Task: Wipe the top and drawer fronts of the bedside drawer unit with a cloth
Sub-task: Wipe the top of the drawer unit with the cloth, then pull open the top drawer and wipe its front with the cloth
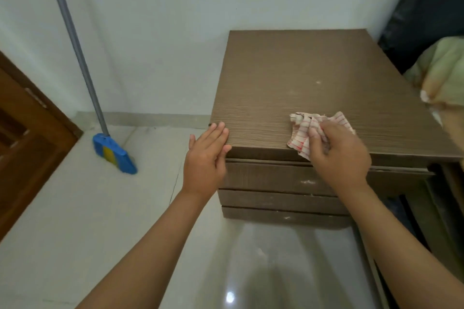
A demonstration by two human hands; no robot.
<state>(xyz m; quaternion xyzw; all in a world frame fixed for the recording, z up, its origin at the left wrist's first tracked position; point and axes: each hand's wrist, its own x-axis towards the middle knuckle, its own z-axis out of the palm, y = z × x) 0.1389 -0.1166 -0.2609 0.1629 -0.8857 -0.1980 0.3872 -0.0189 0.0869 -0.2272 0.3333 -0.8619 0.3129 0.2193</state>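
Cloth point(305, 133) bunched under my right hand point(336, 155) at the front edge of the drawer unit point(301, 78).

From my head view, my right fingers are curled around the red-checked cloth, pressing it onto the brown top. My left hand point(206, 160) lies flat and spread on the unit's front left corner. Pale smudges mark the top and drawer fronts point(271, 180). A blue broom point(114, 153) leans against the wall, well apart.

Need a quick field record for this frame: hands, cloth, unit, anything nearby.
left hand: open, flat on the unit's front-left corner
right hand: gripping the cloth at the top's front edge
cloth: red-checked white, crumpled, on the top
drawer unit: brown woodgrain, pale specks on top and drawer fronts
broom: blue head on the floor, handle leaning on the wall
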